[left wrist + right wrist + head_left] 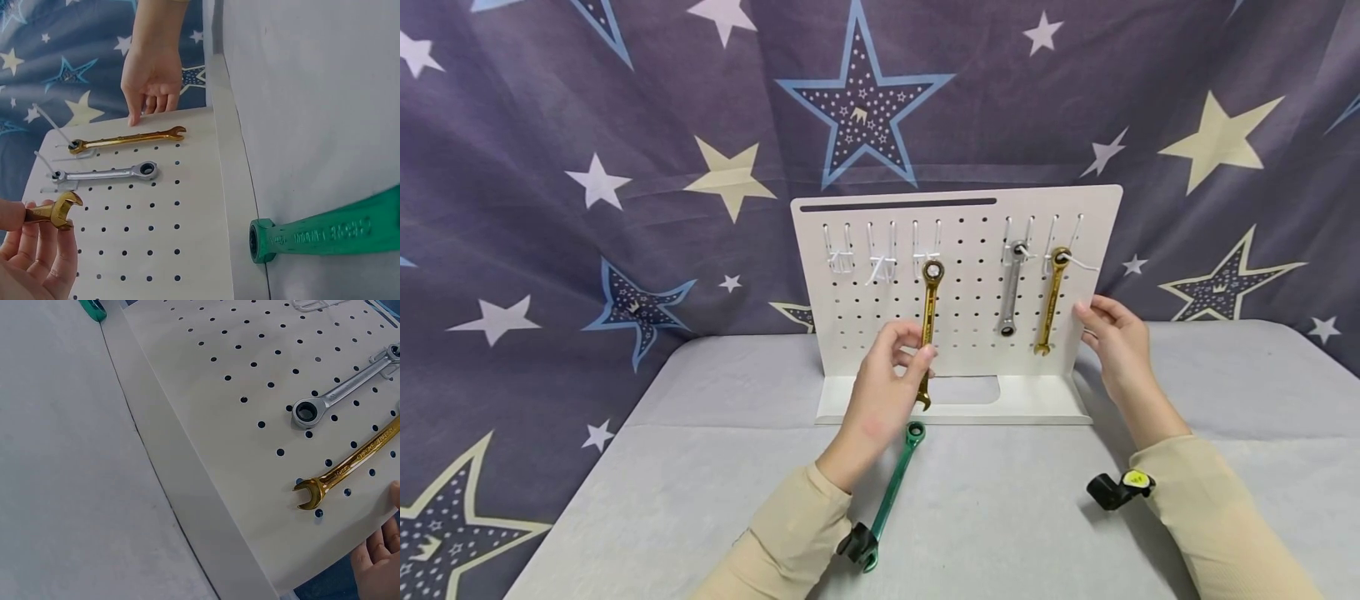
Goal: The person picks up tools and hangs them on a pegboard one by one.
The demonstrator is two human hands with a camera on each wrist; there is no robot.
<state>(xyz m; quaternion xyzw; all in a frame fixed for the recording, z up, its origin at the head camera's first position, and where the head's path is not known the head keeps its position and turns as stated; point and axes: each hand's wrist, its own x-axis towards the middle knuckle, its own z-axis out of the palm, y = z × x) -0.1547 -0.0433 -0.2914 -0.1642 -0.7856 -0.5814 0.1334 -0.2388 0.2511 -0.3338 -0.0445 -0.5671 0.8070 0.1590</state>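
My left hand [883,387] pinches a gold combination wrench [930,304] between thumb and fingers, ring end up and open jaw down. Its ring end stands in front of the pegboard [955,342], just below the third hook from the left. In the left wrist view the open end of this wrench [59,212] pokes out of the hand. My right hand [1116,342] grips the board's right edge, thumb in front and fingers behind. A silver wrench [1012,287] and a second gold wrench [1051,304] hang from hooks near that hand.
A green wrench [895,483] lies on the grey table [1000,500] below my left hand, partly hidden by the black wrist mount [856,543]. White wire hooks [880,265] fill the board's upper left. A star-patterned cloth [970,125] hangs behind.
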